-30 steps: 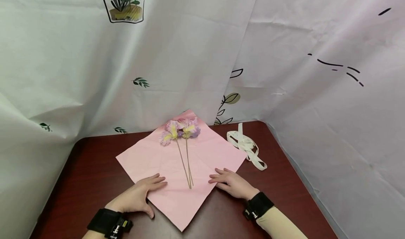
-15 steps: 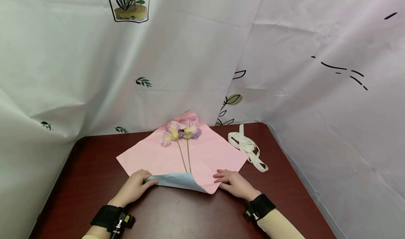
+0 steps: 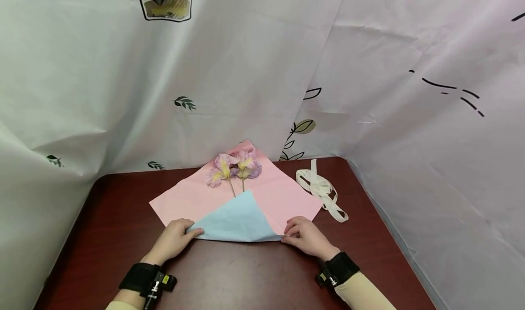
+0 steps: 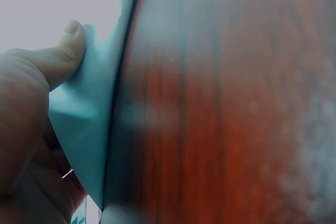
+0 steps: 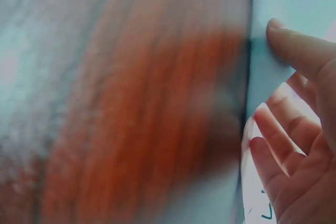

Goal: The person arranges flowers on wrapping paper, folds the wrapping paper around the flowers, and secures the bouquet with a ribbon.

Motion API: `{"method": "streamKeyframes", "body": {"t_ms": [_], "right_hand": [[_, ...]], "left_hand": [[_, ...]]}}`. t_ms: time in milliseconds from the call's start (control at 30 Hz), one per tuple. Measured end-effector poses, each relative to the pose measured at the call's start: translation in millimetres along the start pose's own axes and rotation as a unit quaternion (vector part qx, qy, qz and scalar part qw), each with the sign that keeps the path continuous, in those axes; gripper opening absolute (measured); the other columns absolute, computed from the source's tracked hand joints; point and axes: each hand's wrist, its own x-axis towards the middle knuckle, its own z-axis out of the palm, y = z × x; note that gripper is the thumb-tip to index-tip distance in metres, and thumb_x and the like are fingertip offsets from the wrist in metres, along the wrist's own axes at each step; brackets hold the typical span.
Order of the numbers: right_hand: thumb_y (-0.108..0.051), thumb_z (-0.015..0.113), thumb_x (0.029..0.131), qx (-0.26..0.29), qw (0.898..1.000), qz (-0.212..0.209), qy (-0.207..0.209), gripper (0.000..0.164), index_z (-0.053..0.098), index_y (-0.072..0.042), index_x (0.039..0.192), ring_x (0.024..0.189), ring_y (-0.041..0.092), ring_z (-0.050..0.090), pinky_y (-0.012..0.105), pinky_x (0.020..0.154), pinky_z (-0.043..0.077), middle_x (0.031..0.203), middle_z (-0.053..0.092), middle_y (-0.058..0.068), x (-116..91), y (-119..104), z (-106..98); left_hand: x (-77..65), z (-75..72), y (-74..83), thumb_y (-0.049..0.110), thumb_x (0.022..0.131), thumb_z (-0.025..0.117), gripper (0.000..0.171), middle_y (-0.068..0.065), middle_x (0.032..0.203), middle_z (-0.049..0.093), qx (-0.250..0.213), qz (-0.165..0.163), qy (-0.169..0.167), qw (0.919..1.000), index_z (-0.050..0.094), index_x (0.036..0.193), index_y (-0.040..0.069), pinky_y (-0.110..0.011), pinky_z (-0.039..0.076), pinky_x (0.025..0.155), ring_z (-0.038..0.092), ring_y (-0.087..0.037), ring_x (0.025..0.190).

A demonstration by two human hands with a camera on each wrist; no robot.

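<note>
A sheet of wrapping paper (image 3: 180,204), pink with a light blue reverse, lies on the table in the head view. Its near corner is folded up, so a blue triangular flap (image 3: 235,221) covers the lower stems of two pink-purple artificial flowers (image 3: 246,168). My left hand (image 3: 172,240) pinches the left end of the fold; the left wrist view has its thumb (image 4: 68,51) on the blue side. At the fold's right end my right hand (image 3: 309,240) pinches the paper, thumb (image 5: 294,45) on the blue face and fingers curled beside the edge.
A loose white ribbon (image 3: 313,177) lies tangled on the dark red wooden table (image 3: 238,273), beside the paper's right corner. Pale printed curtains (image 3: 246,73) hang behind the table and along its sides.
The paper's near corner, flat at first, has been turned up and away over the stems, showing blue. My left hand took hold of the edge; my right fingers, earlier flat on the paper, now pinch it.
</note>
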Motion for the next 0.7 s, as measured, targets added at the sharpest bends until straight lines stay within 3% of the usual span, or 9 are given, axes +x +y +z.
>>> {"method": "streamKeyframes", "body": {"t_ms": [200,367,467,700], "right_hand": [[-0.026,0.087,0.092,-0.01,0.998,0.057,-0.037,0.031,0.07,-0.025,0.065,0.098,0.017,0.065,0.039,0.09,0.054,0.073,0.059,-0.023,-0.3,-7.8,-8.9],[-0.028,0.084,0.095,0.0,0.992,0.102,-0.074,0.056,0.046,-0.024,0.054,0.061,0.004,0.042,0.024,0.063,0.039,0.055,0.03,-0.021,-0.4,-13.2,-13.6],[-0.03,0.083,0.096,0.016,0.988,0.134,-0.073,0.056,0.045,-0.025,0.054,0.051,0.0,0.031,0.021,0.054,0.03,0.051,0.025,-0.021,0.1,-14.3,-12.7],[-0.036,0.084,0.094,-0.004,0.983,0.172,-0.058,0.055,0.046,-0.025,0.055,0.051,0.0,0.031,0.022,0.054,0.029,0.051,0.026,-0.022,-0.3,-14.6,-7.6]], "left_hand": [[-0.4,-1.8,1.6,0.034,0.1,0.077,0.053,0.013,0.064,0.024,-0.009,-0.01,-0.01,0.9999,0.04,0.066,0.021,-0.024,0.028,0.06,0.022,-0.002,0.057],[-0.7,-2.5,3.1,0.035,0.101,0.077,0.053,0.013,0.062,0.023,-0.019,-0.02,-0.016,0.9995,0.04,0.065,0.021,-0.024,0.026,0.058,0.021,-0.002,0.055],[0.9,-2.3,4.1,0.038,0.101,0.076,0.055,0.013,0.062,0.021,-0.014,-0.028,-0.015,0.9994,0.038,0.065,0.02,-0.024,0.025,0.058,0.019,-0.003,0.056],[4.7,2.5,6.1,0.044,0.098,0.079,0.06,0.01,0.064,0.021,0.041,-0.051,0.015,0.9978,0.037,0.064,0.02,-0.026,0.025,0.058,0.021,-0.006,0.058]]}}
